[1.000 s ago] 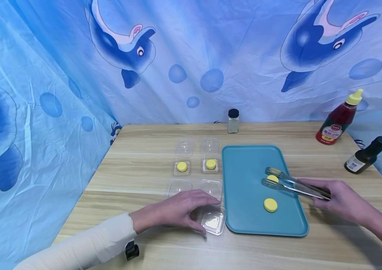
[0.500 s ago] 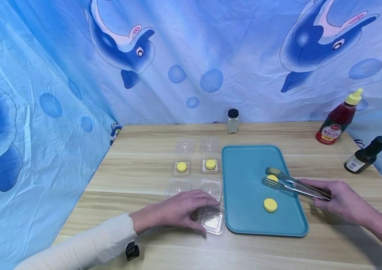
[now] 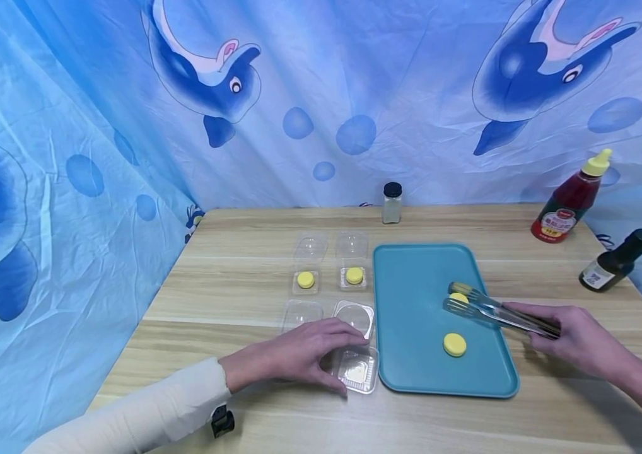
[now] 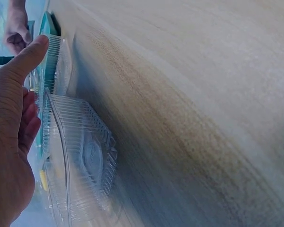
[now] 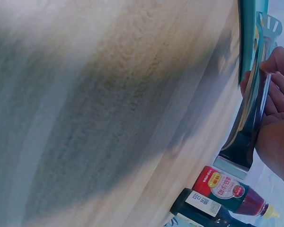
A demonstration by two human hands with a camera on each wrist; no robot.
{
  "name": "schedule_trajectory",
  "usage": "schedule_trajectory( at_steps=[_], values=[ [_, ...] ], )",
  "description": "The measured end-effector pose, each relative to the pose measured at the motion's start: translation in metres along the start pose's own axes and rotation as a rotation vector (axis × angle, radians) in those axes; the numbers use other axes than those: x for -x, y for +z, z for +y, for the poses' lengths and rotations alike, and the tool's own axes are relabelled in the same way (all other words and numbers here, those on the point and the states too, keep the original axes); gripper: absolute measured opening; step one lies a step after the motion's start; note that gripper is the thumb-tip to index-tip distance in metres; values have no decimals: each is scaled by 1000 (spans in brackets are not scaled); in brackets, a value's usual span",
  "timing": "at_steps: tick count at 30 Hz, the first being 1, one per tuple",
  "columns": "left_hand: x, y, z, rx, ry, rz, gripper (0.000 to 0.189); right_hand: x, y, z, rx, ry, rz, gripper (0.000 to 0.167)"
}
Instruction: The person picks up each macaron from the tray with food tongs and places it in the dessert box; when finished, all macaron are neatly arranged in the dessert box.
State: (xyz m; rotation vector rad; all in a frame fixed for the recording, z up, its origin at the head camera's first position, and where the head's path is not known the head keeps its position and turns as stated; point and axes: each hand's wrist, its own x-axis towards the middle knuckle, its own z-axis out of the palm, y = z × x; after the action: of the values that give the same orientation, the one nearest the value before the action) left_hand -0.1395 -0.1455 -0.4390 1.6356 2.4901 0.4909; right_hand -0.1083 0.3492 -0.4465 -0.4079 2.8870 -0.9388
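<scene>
My right hand grips metal tongs over the right side of the teal tray. The tong ends straddle a yellow macaron; whether they press on it I cannot tell. Another yellow macaron lies nearer on the tray. My left hand is spread, thumb apart from fingers, beside an open clear plastic box at the tray's left edge; contact with it is unclear. In the left wrist view the box stands beyond the palm. The left hand partly covers another clear box.
Behind the left hand, two open clear boxes hold yellow macarons. A black-capped jar stands at the back. On the right are a red sauce bottle and a dark bottle. A blue dolphin curtain borders the table.
The right hand and tongs have shifted very slightly to the right. My left hand, the boxes and the tray have stayed in place.
</scene>
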Motion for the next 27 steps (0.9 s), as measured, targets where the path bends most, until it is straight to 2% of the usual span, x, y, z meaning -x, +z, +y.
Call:
schedule_trajectory(
  at_steps=[4,9,12,17,24,27],
  values=[
    [0,1,-1,5,10,13,91,0,-1,-1,0,-23,28,70],
    [0,1,-1,9,10,17,91,-4,-5,-6,23,-94,95,66],
    [0,1,-1,10,7,13,91,-6,-7,-14,2,-123,95,64],
    [0,1,-2,11,2,11,91,-10,-7,-36,-56,-150,24,63],
    [-1,1,-1,17,-8,12,91,-13,3,-66,-143,-294,-93,65],
    [0,1,-1,21,-18,4,91,-14,8,-79,-164,-322,-159,66]
  ],
)
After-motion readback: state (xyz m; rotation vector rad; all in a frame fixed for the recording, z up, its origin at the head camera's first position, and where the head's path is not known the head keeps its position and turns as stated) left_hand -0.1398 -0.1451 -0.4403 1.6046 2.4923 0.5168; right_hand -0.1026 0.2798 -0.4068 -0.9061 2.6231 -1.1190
